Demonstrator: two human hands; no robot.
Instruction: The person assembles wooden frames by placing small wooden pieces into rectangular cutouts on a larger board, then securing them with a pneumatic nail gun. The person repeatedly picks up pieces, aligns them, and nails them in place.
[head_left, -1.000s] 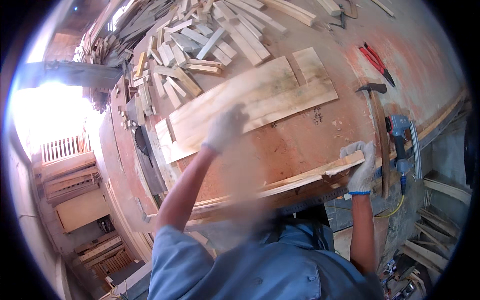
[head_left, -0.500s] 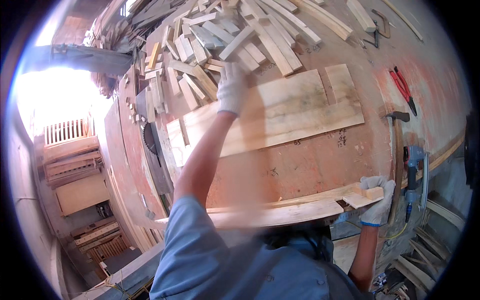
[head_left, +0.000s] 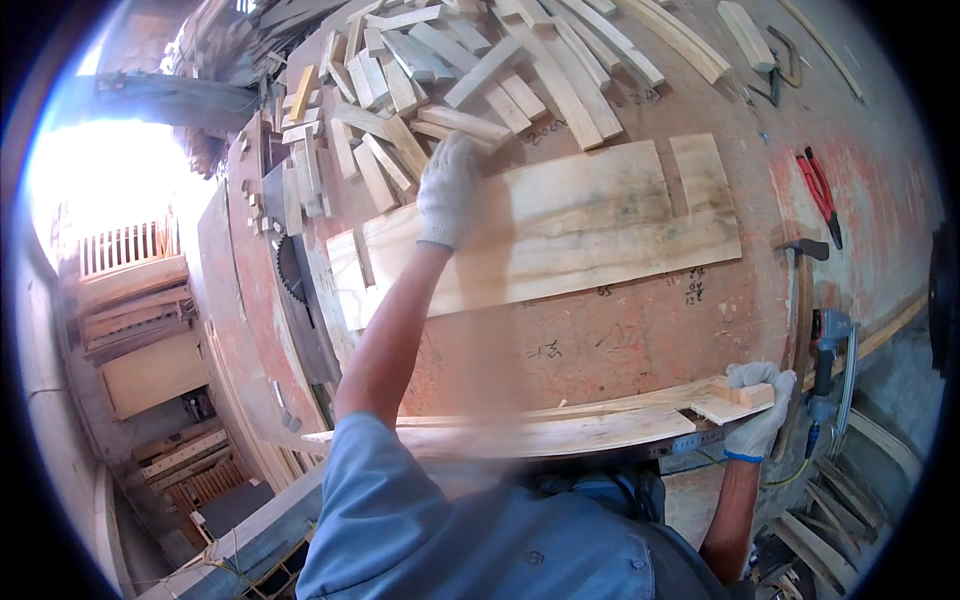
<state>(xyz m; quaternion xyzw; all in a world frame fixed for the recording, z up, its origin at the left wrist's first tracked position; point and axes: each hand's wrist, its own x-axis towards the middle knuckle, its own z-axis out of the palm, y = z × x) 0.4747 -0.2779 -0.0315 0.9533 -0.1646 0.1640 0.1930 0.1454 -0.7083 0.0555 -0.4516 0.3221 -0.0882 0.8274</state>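
Note:
My left hand (head_left: 450,195), in a white knit glove, reaches over the notched board (head_left: 560,225) to the near side of the wood pile. Its fingers are together and bent over the end of a short wood block (head_left: 465,122); the fingertips are partly hidden. At the front right edge of the bench, my right hand (head_left: 762,415), gloved too, grips a small wood block (head_left: 752,396) against the end of a second, narrow board (head_left: 560,432). That board lies along the bench's front edge, with a notch near my right hand.
Many loose wood strips (head_left: 570,95) are heaped at the far side. To the right lie red-handled pliers (head_left: 818,190), a hammer (head_left: 803,250) and a blue-grey air nailer (head_left: 828,345). A toothed circular saw blade (head_left: 290,270) sticks up at the left. A clamp (head_left: 785,60) rests at the far right.
My left hand, blurred before, has settled lower over the block, its fingers bent on it. My right hand keeps its grip on the small block. The whole view has shifted slightly.

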